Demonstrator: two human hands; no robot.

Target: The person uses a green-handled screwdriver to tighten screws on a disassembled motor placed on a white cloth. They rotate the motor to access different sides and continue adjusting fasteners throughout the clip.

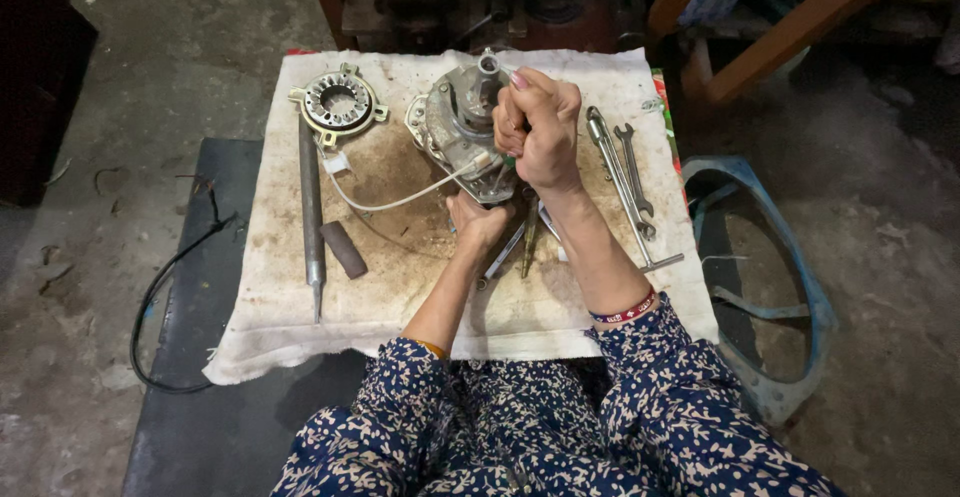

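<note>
Stained cloth (pixel 300 327) bears motor housing (pixel 450 127); both hands (pixel 540 132) grip it.

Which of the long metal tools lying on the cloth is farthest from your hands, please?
The long grey metal rod at the cloth's left side; the wrenches lie right beside the right hand.

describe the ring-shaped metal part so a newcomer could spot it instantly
Start at the stained white cloth and go to its far left corner. There lies the round metal ring, above the long grey rod. Unlike the motor housing, no hand touches it, and its centre is open.
</note>
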